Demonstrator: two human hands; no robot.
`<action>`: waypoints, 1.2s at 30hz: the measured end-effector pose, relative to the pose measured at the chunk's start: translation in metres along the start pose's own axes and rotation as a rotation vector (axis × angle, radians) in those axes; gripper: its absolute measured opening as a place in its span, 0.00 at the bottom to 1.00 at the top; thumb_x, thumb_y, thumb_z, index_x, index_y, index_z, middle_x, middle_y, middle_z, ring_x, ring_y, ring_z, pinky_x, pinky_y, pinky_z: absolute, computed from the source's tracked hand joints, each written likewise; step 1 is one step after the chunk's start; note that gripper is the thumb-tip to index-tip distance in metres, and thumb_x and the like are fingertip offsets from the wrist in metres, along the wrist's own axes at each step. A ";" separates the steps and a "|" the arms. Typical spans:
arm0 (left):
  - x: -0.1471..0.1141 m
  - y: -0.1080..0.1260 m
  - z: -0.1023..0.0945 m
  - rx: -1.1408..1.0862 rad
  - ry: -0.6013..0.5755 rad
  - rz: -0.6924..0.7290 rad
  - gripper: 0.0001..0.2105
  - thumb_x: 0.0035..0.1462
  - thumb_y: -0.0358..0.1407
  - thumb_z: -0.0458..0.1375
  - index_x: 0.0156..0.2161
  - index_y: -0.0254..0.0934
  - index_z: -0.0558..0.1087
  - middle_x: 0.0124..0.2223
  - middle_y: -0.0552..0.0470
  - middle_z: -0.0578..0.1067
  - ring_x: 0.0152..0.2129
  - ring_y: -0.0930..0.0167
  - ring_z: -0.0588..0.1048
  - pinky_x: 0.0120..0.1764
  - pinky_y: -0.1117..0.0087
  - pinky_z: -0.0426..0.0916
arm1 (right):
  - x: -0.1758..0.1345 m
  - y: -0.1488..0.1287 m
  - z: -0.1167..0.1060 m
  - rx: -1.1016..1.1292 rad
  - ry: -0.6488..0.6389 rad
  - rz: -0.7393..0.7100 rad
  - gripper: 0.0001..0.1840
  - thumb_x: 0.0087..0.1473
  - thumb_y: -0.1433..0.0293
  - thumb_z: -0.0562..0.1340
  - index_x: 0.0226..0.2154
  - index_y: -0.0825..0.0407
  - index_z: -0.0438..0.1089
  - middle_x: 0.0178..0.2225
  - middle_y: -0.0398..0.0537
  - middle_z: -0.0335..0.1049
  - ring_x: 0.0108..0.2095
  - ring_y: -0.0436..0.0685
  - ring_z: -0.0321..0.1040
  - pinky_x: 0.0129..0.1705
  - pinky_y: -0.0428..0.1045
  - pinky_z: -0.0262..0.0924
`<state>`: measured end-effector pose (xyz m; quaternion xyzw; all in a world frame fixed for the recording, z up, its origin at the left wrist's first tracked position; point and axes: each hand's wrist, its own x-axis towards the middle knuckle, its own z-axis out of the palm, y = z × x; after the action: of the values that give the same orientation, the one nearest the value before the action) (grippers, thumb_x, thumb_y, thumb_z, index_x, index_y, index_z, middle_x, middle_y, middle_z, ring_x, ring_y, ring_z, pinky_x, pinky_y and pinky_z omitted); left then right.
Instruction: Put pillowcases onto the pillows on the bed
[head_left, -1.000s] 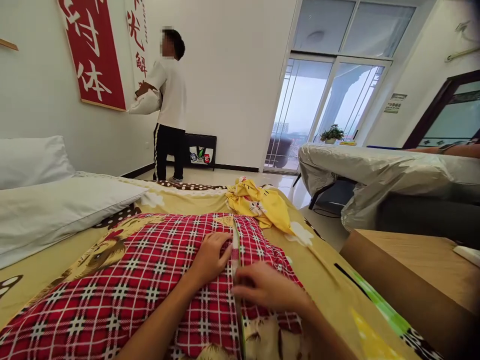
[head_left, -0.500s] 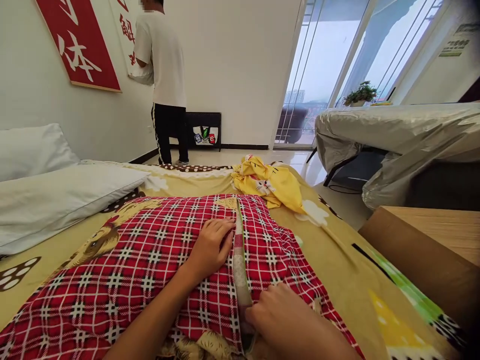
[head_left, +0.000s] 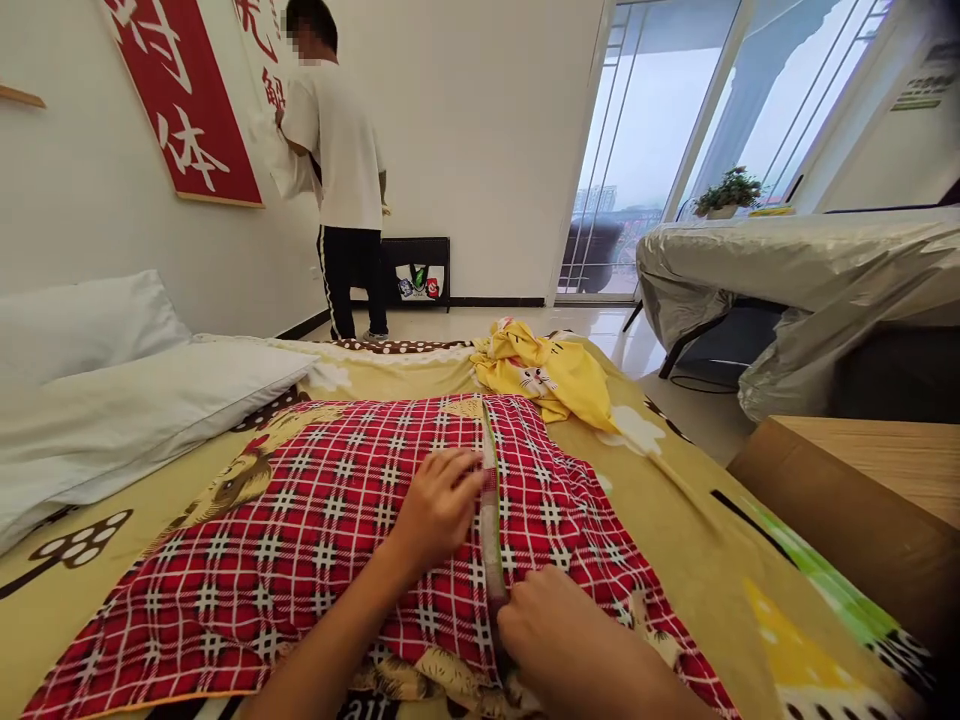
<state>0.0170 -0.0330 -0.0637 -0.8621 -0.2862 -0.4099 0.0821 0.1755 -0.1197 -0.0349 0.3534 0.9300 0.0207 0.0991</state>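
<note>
A red plaid pillowcase (head_left: 300, 540) with hen pictures lies in front of me, with something under or inside it that I cannot make out. A long slit (head_left: 491, 530) runs through the cloth from far to near, showing a pale strip. My left hand (head_left: 442, 505) is over the slit's left edge, fingers loosely bent and thumb apart from them. Lower down, on the right side of the slit, my right hand (head_left: 555, 625) is closed around the cloth edge. Its fingertips are hidden.
The pillowcase lies on a yellow patterned bed cover (head_left: 675, 570). A bunched yellow cloth (head_left: 555, 380) lies beyond it. White pillows (head_left: 165, 390) are at the left, a wooden board (head_left: 877, 470) at the right. A person (head_left: 345, 150) stands by the far wall, near a plastic-covered table (head_left: 780, 255).
My left hand has lifted slightly from the slit's edge, and its fingers have loosened. My right hand stays at the near part of the slit. The view has tilted slightly upward.
</note>
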 end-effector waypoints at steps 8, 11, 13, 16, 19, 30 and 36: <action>-0.067 0.073 -0.013 0.148 -0.136 0.179 0.10 0.58 0.35 0.53 0.43 0.39 0.74 0.52 0.49 0.74 0.53 0.64 0.65 0.54 0.59 0.52 | -0.021 0.002 -0.003 -0.136 0.174 0.001 0.06 0.48 0.76 0.63 0.22 0.53 0.71 0.22 0.47 0.72 0.21 0.54 0.66 0.21 0.50 0.43; -0.084 0.078 -0.010 0.186 -0.073 0.135 0.07 0.58 0.33 0.54 0.38 0.40 0.74 0.51 0.51 0.75 0.52 0.65 0.66 0.54 0.60 0.51 | -0.023 0.002 -0.004 -0.130 0.236 0.001 0.08 0.49 0.74 0.64 0.21 0.53 0.69 0.20 0.45 0.70 0.20 0.53 0.66 0.20 0.50 0.41; -0.093 0.078 -0.008 0.202 0.003 0.097 0.07 0.59 0.32 0.54 0.36 0.41 0.75 0.48 0.52 0.76 0.50 0.67 0.67 0.53 0.61 0.52 | -0.022 0.001 -0.006 -0.133 0.209 -0.005 0.07 0.49 0.74 0.65 0.22 0.53 0.69 0.20 0.45 0.70 0.21 0.54 0.67 0.19 0.50 0.39; -0.105 0.079 -0.006 0.270 0.182 0.085 0.13 0.64 0.31 0.49 0.36 0.40 0.76 0.42 0.51 0.77 0.45 0.69 0.69 0.51 0.63 0.53 | -0.020 -0.001 -0.012 -0.092 0.135 -0.030 0.07 0.51 0.74 0.64 0.24 0.52 0.71 0.21 0.44 0.71 0.22 0.54 0.68 0.19 0.51 0.37; -0.112 0.081 -0.004 0.333 0.289 0.081 0.15 0.65 0.30 0.48 0.36 0.38 0.78 0.37 0.50 0.76 0.41 0.70 0.70 0.51 0.64 0.53 | -0.018 -0.002 -0.014 -0.060 0.078 -0.056 0.08 0.54 0.75 0.62 0.25 0.52 0.72 0.22 0.45 0.72 0.23 0.55 0.69 0.18 0.52 0.36; -0.112 0.085 0.002 0.376 0.482 0.025 0.14 0.63 0.29 0.52 0.30 0.40 0.77 0.31 0.52 0.72 0.34 0.74 0.68 0.51 0.66 0.55 | -0.009 -0.002 -0.008 0.011 0.032 -0.096 0.05 0.53 0.72 0.63 0.29 0.53 0.74 0.26 0.46 0.75 0.26 0.55 0.72 0.19 0.52 0.34; -0.114 0.084 0.011 0.364 0.532 0.019 0.14 0.62 0.29 0.53 0.27 0.41 0.75 0.30 0.54 0.72 0.33 0.75 0.68 0.52 0.66 0.55 | -0.002 -0.004 -0.009 -0.029 -0.004 -0.131 0.06 0.55 0.74 0.62 0.28 0.54 0.75 0.26 0.46 0.75 0.26 0.55 0.72 0.19 0.52 0.34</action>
<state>0.0143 -0.1466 -0.1483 -0.6985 -0.3154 -0.5621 0.3108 0.1728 -0.1240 -0.0263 0.2905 0.9505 0.0267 0.1073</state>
